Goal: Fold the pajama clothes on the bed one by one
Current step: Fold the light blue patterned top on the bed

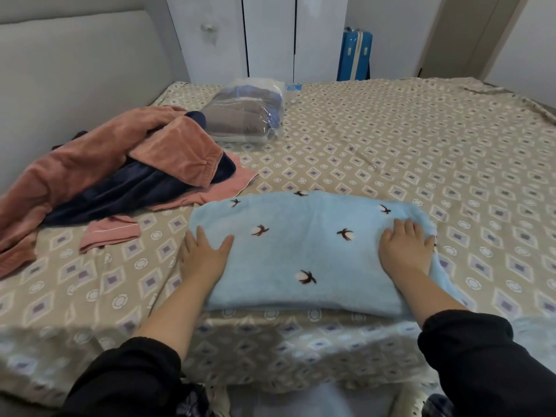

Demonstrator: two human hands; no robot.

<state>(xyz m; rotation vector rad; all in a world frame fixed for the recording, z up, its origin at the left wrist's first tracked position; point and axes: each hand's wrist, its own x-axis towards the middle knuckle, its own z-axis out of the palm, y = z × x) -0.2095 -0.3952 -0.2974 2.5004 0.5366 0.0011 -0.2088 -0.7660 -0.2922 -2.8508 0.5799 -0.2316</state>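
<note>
Blue fleece, one folded pajama piece (304,254) with dark sprig motifs, lies at the near edge of the bed (391,145). Two hands press flat on it and grip nothing: the left hand (203,254) at its left end with fingers spread, the right hand (404,246) at its right end with fingers straight. One loose pile (120,176) to the left shows three colours, rust, navy and pale pink; how many garments it holds cannot be told. One clear bag (245,115) of folded cloth lies beyond it. One blue suitcase (355,55) stands behind the bed, its base hidden.
</note>
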